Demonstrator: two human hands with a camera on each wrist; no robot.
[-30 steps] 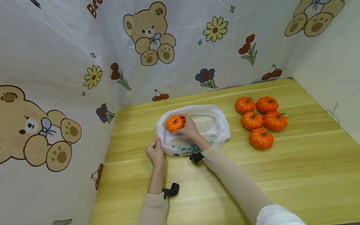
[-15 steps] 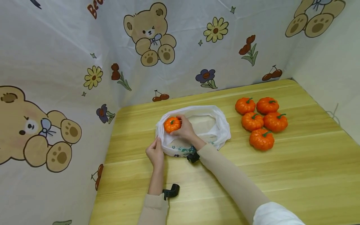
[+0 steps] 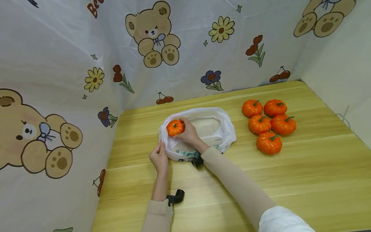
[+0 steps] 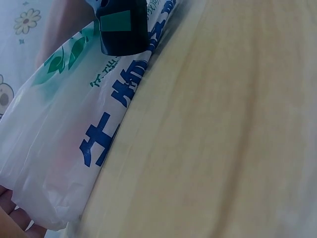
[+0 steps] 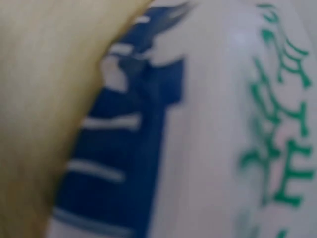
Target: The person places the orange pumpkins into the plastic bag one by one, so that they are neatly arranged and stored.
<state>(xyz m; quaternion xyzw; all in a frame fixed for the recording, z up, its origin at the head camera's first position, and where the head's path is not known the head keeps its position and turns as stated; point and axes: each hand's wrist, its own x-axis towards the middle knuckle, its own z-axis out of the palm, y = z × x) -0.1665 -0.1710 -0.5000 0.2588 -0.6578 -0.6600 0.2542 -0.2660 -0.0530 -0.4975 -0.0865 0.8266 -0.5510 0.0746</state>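
In the head view a white plastic bag [image 3: 229, 130] with blue and green print lies on the table, its mouth spread wide. My right hand [image 3: 188, 132] grips a small orange pumpkin [image 3: 175, 128] with a green stem, inside the left end of the bag's mouth. At the bag's near left rim my left hand [image 3: 159, 158] pinches the plastic. The left wrist view shows the bag's side [image 4: 59, 129] and a few curled fingers [image 4: 20, 215] at its lower left edge. Only the printed plastic [image 5: 208, 148], close up and blurred, shows in the right wrist view; the hand is out of sight there.
Several more orange pumpkins [image 3: 269, 143] stand in a cluster on the right part of the wooden table [image 3: 290, 183]. A cloth [image 3: 191, 42] printed with bears and flowers hangs behind and to the left. A pale wall [image 3: 345, 64] borders the right side.
My right hand has moved slightly left with the pumpkin, towards the bag's left end. My left hand stays at the rim, and the pumpkin cluster has not moved.
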